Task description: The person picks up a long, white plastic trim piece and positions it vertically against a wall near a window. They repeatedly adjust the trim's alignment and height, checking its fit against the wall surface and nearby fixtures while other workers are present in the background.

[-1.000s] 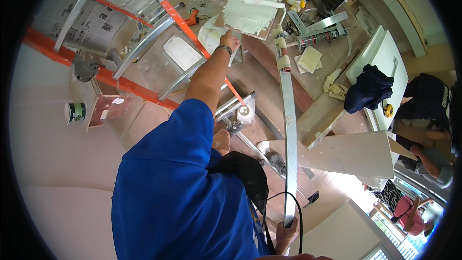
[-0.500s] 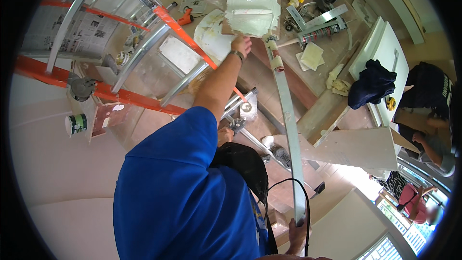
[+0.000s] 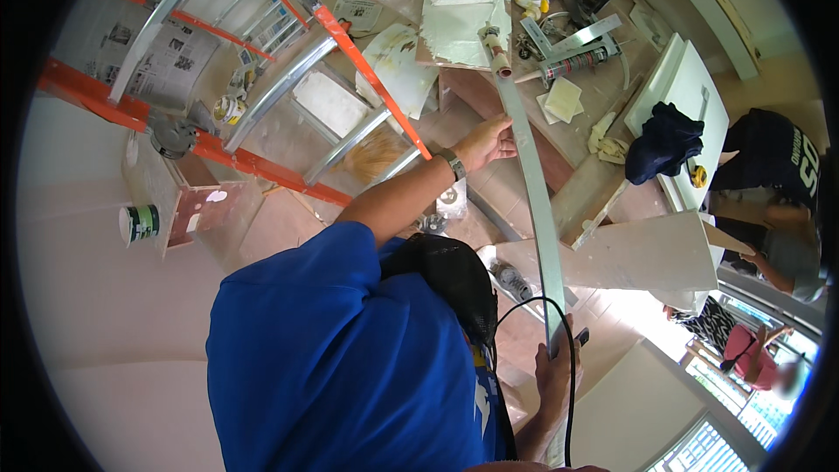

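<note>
Metal strip (image 3: 533, 183), one long, flat, grey length, ran from the upper middle of the view down toward the lower right, above a cluttered floor. One left hand (image 3: 486, 142), on an arm with a blue sleeve and one wristwatch (image 3: 452, 163), had its fingers curled against the strip's left edge in its upper half. One right hand (image 3: 554, 376) gripped the strip's lower end, fingers wrapped round it, with one black cable (image 3: 533, 332) looping just beside that hand. At the strip's far end sat one small cream roller or tube (image 3: 495, 42), touching or just above one white plaster-smeared board (image 3: 463, 0); which, the view did not show. One orange and silver stepladder (image 3: 288, 114) lay spread across the upper left, with sheets of newspaper (image 3: 166, 61) under it. One small green-labelled tin (image 3: 138, 223) stood at the far left on a pale surface. One dark blue cloth (image 3: 664, 142) was bunched on one white panel (image 3: 690, 87) at the right. One caulking gun (image 3: 572, 61) lay among the tools near the board. Two other people were at the right edge: one in a dark shirt (image 3: 778, 157) crouched by the panel, one in pink (image 3: 752, 354) lower down.
</note>
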A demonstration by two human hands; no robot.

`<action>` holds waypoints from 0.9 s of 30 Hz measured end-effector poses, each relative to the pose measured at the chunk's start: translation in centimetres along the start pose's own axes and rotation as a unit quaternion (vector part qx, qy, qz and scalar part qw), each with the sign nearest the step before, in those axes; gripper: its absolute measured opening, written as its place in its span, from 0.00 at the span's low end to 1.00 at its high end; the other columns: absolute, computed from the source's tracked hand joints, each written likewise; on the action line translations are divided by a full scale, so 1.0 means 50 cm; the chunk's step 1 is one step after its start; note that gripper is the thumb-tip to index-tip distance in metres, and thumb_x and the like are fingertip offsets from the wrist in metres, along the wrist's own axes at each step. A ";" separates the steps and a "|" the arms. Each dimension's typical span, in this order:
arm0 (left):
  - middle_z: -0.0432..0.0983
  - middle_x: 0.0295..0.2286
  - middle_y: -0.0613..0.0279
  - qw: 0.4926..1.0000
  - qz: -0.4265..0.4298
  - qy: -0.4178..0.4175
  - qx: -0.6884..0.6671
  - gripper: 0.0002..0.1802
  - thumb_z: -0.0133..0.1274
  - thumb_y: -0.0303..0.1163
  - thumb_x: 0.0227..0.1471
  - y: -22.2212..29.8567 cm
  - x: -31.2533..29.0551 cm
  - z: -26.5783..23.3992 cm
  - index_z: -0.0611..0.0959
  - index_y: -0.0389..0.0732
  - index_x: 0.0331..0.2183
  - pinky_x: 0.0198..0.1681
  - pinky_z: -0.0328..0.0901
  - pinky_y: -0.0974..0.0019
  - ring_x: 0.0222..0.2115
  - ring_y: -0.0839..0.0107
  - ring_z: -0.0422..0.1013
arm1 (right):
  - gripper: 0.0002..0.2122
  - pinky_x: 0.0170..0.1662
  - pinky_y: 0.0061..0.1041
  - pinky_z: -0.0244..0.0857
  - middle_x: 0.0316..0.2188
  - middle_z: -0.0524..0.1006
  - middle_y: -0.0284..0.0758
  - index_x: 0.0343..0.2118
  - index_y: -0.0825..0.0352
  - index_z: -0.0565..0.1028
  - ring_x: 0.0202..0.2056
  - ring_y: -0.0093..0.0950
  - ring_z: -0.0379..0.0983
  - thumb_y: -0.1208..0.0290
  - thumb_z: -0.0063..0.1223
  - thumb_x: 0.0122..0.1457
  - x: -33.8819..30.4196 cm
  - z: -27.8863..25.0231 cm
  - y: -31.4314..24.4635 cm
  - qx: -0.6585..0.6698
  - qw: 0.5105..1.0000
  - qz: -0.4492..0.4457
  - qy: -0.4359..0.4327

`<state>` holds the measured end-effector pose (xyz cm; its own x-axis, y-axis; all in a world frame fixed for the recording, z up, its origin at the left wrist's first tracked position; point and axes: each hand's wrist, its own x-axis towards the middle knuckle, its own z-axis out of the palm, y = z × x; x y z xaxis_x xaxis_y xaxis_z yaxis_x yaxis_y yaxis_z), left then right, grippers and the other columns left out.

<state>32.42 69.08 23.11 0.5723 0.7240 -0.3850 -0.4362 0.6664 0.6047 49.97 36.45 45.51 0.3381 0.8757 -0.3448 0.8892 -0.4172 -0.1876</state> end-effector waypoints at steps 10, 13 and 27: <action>0.71 0.39 0.57 0.997 -0.052 -0.001 -0.056 0.15 0.37 0.41 0.59 -0.043 -0.104 0.084 0.67 0.43 0.43 0.47 0.62 0.56 0.42 0.65 0.69 | 0.29 0.38 0.38 0.65 0.34 0.72 0.47 0.53 0.58 0.66 0.35 0.44 0.70 0.79 0.52 0.42 -0.142 0.021 0.067 0.069 0.996 0.053 -0.033; 0.70 0.41 0.49 0.995 -0.030 0.001 -0.092 0.19 0.36 0.43 0.59 -0.035 -0.032 0.048 0.65 0.38 0.44 0.50 0.59 0.50 0.45 0.57 0.68 | 0.28 0.34 0.37 0.66 0.32 0.72 0.43 0.53 0.55 0.66 0.33 0.41 0.71 0.77 0.51 0.44 -0.076 0.017 -0.005 0.031 0.999 0.029 -0.005; 0.70 0.40 0.48 0.994 -0.009 -0.011 -0.106 0.21 0.33 0.44 0.60 0.046 0.009 0.025 0.64 0.36 0.45 0.52 0.58 0.46 0.44 0.53 0.68 | 0.27 0.30 0.36 0.66 0.28 0.71 0.42 0.51 0.60 0.68 0.26 0.39 0.71 0.79 0.51 0.43 -0.013 -0.005 -0.054 0.017 0.997 -0.051 0.058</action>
<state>32.54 70.73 25.20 0.5955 0.7097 -0.3765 -0.5612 0.7028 0.4371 47.43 37.08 46.49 0.2816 0.9353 -0.2142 0.9103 -0.3310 -0.2487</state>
